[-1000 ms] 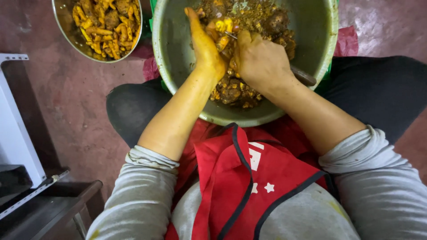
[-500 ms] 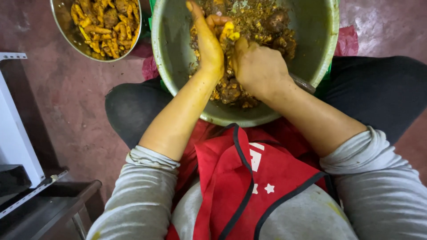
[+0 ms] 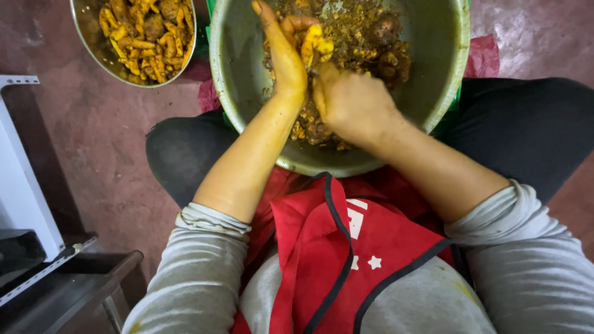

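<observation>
1. Since the earlier frame, our left hand [image 3: 286, 59] has lifted a little and the yellow turmeric piece [image 3: 314, 41] now sits higher between its fingers.
2. Our left hand is half closed, pinching that piece over the large steel bowl [image 3: 241, 93] on our lap.
3. Our right hand [image 3: 351, 102] is curled shut against the piece; what it grips we cannot tell.
4. The large bowl holds a brown, soil-caked heap of turmeric roots [image 3: 371, 37], apparently uncleaned.
5. The small steel bowl [image 3: 93, 52] on the floor [image 3: 93, 142] holds bright yellow cleaned pieces [image 3: 145, 31], so we judge much is left.
</observation>
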